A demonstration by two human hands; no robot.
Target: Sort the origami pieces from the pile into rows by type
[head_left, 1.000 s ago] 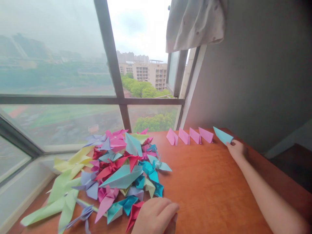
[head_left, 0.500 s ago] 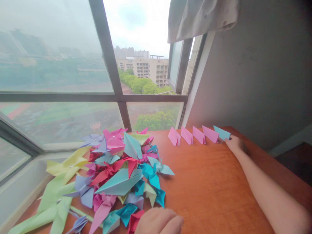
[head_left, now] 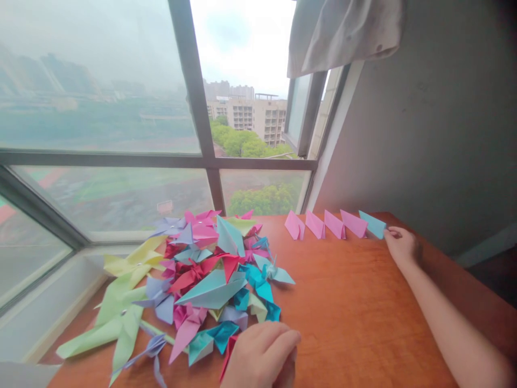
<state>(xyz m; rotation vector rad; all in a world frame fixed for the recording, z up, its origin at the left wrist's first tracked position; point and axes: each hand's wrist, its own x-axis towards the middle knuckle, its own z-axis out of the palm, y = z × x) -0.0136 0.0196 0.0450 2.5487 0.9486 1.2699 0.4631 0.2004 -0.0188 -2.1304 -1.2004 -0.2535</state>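
Note:
At the right end of a row of folded paper planes stands a light blue paper plane [head_left: 372, 224]. My right hand [head_left: 403, 247] reaches out to it, thumb and forefinger curled together at its right edge. To its left, several pink paper planes [head_left: 334, 223] stand side by side along the table's far edge. My left hand [head_left: 262, 353] is low in the middle with its fingers curled in; their undersides are hidden, so I cannot make out anything in them. Just left of it lies a red folded paper [head_left: 228, 355], partly covered by the hand.
A heap of coloured origami [head_left: 214, 288] covers the left of the wooden table [head_left: 343, 312], with a green pinwheel [head_left: 121, 318] and a yellow pinwheel [head_left: 139, 261] at its side. Behind are window frames [head_left: 209, 161], a hanging cloth [head_left: 343, 37] and a grey wall [head_left: 436, 134].
The view has shifted, so the table things sit farther right. More of my left hand shows. My right hand stays by the blue plane, its fingers now at the plane's very edge.

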